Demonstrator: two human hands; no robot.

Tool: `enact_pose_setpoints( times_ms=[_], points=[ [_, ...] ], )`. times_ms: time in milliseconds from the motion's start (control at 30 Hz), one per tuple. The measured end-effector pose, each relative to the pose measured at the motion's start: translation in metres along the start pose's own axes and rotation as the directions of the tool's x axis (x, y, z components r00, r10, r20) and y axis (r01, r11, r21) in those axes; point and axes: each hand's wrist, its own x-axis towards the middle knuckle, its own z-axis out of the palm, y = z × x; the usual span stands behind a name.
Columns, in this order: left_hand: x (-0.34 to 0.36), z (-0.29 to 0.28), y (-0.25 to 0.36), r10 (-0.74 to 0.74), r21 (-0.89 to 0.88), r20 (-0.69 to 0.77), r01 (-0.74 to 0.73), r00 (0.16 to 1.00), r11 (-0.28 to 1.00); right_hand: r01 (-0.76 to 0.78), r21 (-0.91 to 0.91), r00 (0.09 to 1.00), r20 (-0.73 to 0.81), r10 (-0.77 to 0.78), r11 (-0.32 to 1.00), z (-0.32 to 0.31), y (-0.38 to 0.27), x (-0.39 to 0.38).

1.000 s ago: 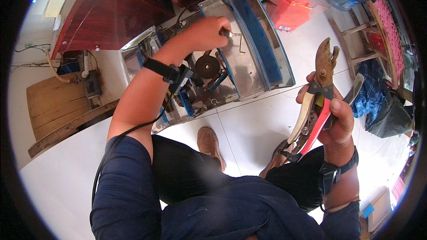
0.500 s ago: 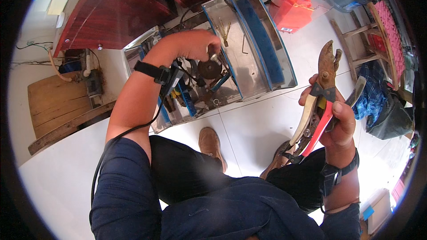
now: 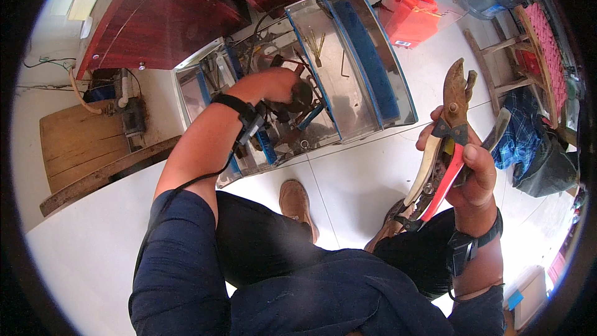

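My right hand (image 3: 474,177) is closed around a pair of rusty-jawed pruning shears (image 3: 456,102) with one red and one cream handle, held up over my right leg. A second grey metal tool (image 3: 499,129) sticks out past the thumb in the same hand; its kind is partly hidden. My left hand (image 3: 281,84) reaches down into an opened metal toolbox (image 3: 323,134) with blue edges, beside a dark round disc (image 3: 302,93). Its fingers are blurred and turned away, so what they grip does not show. Mixed hand tools lie under and around it.
A tray of the toolbox holds a hex key (image 3: 343,64) and thin brass-coloured pieces (image 3: 318,50). Dark red cabinet doors (image 3: 168,22) stand behind. To the right are a red plastic container (image 3: 410,22), a wooden stool (image 3: 535,62) and a dark bag (image 3: 547,171). My shoes (image 3: 295,202) flank the near floor.
My left hand has dropped lower and slightly left in the toolbox, uncovering red-handled tools behind it. The right hand holds the shears in nearly the same place.
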Motion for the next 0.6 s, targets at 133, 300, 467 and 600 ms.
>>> enact_pose_setpoints(
  times_ms=[133, 300, 467, 600],
  points=[
    [0.005, 0.02, 0.019, -0.069, 0.115, 0.023, 0.066, 0.997, 0.991, -0.008, -0.01, 1.0, 0.012, 0.008, 1.0, -0.003, 0.0, 0.0],
    [0.016, 0.04, 0.021, -0.025, 0.19, 0.044, 0.017, 0.999, 0.982, -0.062, -0.018, 0.998, 0.026, 0.062, 0.998, -0.008, -0.001, -0.001],
    [0.016, 0.05, 0.021, -0.013, 0.226, -0.028, 0.019, 1.0, 0.974, -0.09, -0.016, 0.995, 0.032, 0.091, 0.996, -0.008, -0.004, -0.001],
    [0.021, 0.06, 0.016, 0.131, 0.209, -0.142, -0.1, 0.981, 0.973, -0.045, 0.005, 0.999, 0.012, 0.045, 0.999, -0.004, -0.002, 0.0]
  ],
)
